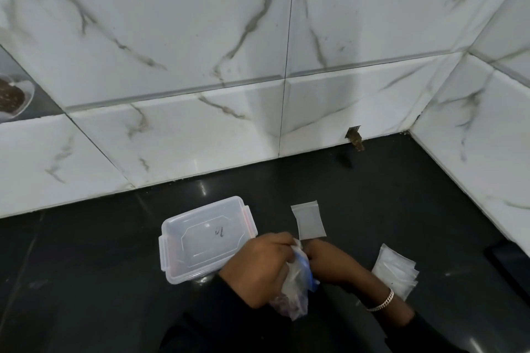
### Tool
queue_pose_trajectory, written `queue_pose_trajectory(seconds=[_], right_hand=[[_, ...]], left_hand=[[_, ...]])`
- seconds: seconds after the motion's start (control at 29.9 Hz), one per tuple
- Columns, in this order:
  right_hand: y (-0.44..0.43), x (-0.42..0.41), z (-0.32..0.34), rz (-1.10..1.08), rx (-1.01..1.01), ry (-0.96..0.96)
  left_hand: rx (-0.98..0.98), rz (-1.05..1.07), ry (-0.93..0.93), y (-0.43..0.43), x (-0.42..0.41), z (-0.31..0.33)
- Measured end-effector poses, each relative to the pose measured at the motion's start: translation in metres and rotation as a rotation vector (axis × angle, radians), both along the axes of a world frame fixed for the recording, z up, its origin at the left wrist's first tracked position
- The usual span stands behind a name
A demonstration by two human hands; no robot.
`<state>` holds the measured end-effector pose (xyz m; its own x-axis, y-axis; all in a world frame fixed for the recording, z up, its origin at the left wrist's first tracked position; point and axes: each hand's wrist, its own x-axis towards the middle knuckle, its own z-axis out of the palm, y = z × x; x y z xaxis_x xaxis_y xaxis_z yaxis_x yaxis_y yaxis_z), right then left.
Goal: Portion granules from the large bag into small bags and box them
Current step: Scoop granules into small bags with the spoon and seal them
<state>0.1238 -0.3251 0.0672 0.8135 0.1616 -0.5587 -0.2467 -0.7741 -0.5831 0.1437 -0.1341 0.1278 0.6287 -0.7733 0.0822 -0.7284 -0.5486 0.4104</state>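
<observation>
My left hand [258, 269] grips the large clear bag [295, 286], which has a blue strip near its top and dark granules at its bottom. My right hand [327, 258] pinches the lower edge of a small empty clear bag [309, 221] and holds it upright just above the large bag's mouth. The two hands touch at the fingertips. A clear plastic box [200, 238] with its lid on and red-tinted clips stands on the dark counter to the left of my hands. A stack of small empty bags [397, 274] lies to the right of my right wrist.
The counter [86, 281] is black and glossy, bounded by marble-patterned wall tiles behind and to the right. A small hole [355, 140] with brown debris sits at the wall base. A dark flat object [507, 264] lies at the right edge. A bowl of dark contents [13, 97] shows far left.
</observation>
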Motion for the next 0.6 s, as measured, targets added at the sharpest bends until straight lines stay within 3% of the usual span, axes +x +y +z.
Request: queue_pose_trajectory(seconds=[0.07,0.17,0.27,0.4,0.5,0.6], right_hand=[[-0.008,-0.001,0.002,-0.087,0.009,-0.061],[-0.015,-0.002,0.007,-0.198,-0.031,-0.189],[-0.010,-0.005,0.008,-0.252,-0.010,-0.330],[-0.008,-0.008,0.002,-0.423,0.099,-0.378],[-0.008,-0.010,-0.001,-0.495,0.127,-0.379],[-0.008,-0.014,0.002,-0.537,0.144,-0.387]], left_hand=[[-0.023,-0.013,-0.027,0.006,0.002,-0.004],[0.149,0.050,0.122,0.016,-0.002,-0.024],[0.170,0.124,0.164,0.024,-0.009,-0.046],[0.135,0.080,0.040,0.026,-0.018,-0.043],[0.081,0.125,0.213,0.023,-0.027,-0.030],[-0.029,0.231,0.172,0.024,-0.031,-0.020]])
